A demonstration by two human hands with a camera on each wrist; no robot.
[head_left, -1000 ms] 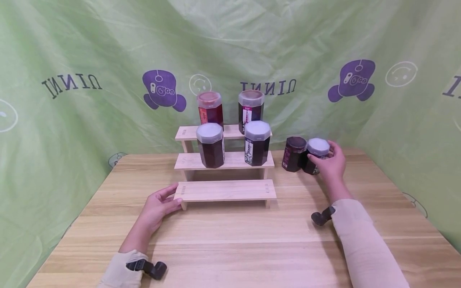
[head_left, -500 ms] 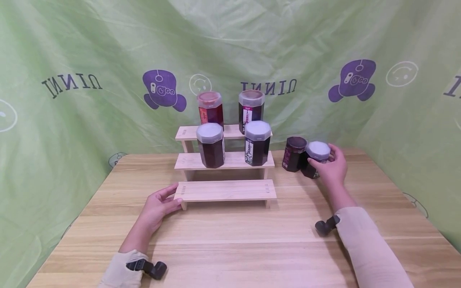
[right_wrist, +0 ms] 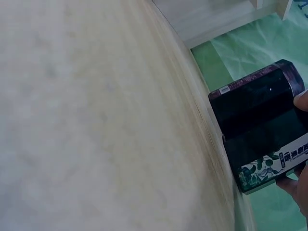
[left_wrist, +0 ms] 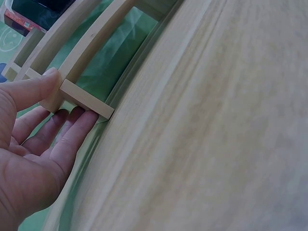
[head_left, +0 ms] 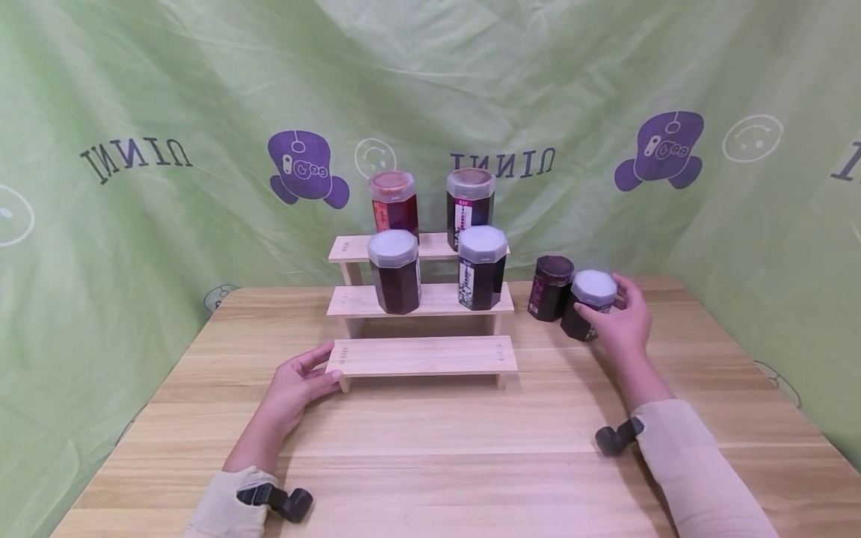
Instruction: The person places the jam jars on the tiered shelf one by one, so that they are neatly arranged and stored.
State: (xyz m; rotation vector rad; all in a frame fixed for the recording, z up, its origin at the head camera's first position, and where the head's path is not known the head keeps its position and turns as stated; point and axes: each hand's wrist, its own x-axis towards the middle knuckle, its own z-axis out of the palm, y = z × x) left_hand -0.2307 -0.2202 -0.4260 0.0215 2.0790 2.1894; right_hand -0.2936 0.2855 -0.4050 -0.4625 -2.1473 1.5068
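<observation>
My left hand [head_left: 291, 390] grips the left end of the lowest step of a three-tier wooden display stand [head_left: 424, 356]. In the left wrist view its thumb lies on the board's end and the fingers are against the leg. At the right, my right hand [head_left: 624, 323] holds a dark octagonal jar [head_left: 577, 323] with a whitish lid, thumb on the near side and fingers round the far side. The jar's label [right_wrist: 274, 166] with green leaves shows in the right wrist view. Just left of it stands another dark jar [head_left: 548, 293] with a dark purple lid.
A red jar [head_left: 395, 213] and a dark jar [head_left: 464, 213] stand on the top step. Two more dark jars, one left [head_left: 397, 286] and one right [head_left: 480, 280], occupy the middle step. A green printed curtain [head_left: 430, 90] hangs behind the wooden table [head_left: 417, 463].
The right hand has drawn the whitish-lidded jar slightly toward me, away from the curtain. My left hand stays in place on the stand.
</observation>
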